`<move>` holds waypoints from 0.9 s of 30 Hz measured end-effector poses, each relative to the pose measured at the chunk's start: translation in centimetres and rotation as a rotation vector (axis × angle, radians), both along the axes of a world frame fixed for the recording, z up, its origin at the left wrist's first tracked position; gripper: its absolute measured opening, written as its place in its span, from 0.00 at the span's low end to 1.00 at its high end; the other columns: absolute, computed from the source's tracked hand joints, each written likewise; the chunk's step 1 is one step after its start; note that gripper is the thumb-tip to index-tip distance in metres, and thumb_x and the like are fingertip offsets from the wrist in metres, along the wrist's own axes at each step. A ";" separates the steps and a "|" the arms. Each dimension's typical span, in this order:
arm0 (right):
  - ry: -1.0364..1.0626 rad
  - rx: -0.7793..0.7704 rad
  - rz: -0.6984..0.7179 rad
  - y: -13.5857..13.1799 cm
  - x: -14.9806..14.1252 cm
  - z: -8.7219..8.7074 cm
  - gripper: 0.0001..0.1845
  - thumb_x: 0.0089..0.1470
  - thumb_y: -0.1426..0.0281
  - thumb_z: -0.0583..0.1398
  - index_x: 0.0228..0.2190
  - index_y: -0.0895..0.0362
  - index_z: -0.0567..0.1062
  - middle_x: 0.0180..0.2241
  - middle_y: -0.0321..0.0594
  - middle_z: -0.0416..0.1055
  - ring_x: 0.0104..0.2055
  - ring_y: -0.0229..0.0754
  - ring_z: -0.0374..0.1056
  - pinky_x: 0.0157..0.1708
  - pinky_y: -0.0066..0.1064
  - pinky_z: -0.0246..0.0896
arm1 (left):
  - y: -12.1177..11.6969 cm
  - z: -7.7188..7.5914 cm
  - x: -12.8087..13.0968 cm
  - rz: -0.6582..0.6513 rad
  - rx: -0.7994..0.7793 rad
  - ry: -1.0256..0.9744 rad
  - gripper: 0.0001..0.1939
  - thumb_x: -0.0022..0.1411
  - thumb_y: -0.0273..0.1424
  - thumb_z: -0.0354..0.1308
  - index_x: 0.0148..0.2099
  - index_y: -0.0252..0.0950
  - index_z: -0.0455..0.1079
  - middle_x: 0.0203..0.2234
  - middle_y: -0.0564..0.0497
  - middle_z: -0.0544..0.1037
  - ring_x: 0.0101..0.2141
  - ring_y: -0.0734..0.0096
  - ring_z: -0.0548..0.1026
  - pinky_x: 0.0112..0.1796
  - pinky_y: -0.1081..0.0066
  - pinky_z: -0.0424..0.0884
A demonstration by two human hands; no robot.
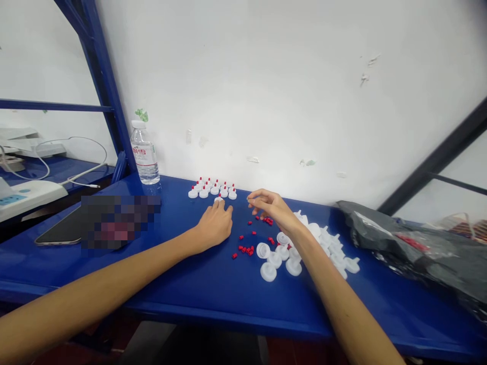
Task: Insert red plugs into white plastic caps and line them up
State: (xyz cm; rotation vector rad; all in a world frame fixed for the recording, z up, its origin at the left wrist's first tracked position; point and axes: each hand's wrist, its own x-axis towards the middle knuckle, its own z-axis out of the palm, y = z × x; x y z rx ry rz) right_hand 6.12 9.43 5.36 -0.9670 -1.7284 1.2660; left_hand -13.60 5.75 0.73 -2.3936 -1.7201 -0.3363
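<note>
My left hand point(215, 224) rests low over the blue table, its fingertips closed around a white spouted cap point(218, 198) with a red tip. Just behind it stand several white caps point(203, 193) in rows, each topped with a small red tip. To the right, my right hand point(272, 207) is raised, fingers loosely curved and nothing visible in them. Small loose red tips point(246, 250) lie scattered below and left of it. Beneath and beside my right forearm is a pile of white caps without red tips point(274, 259), some showing their hollow undersides; the forearm hides part of it.
A water bottle point(144, 154) stands at the back left by the blue frame post. Left of my hand lie a dark phone point(61, 227) and a blurred patch. A black plastic bag point(403, 253) covers the right side. A white power strip point(34, 195) sits far left.
</note>
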 end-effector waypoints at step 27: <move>-0.042 0.021 0.015 -0.2 -0.2 0.3 0.12 0.51 0.61 0.67 0.36 0.53 0.77 0.32 0.39 0.76 0.28 0.37 0.70 0.24 0.27 0.61 | 1.6 3.1 -3.7 0.539 -0.089 0.145 0.21 0.64 0.29 0.48 0.54 0.27 0.72 0.49 0.27 0.73 0.49 0.39 0.72 0.44 0.54 0.67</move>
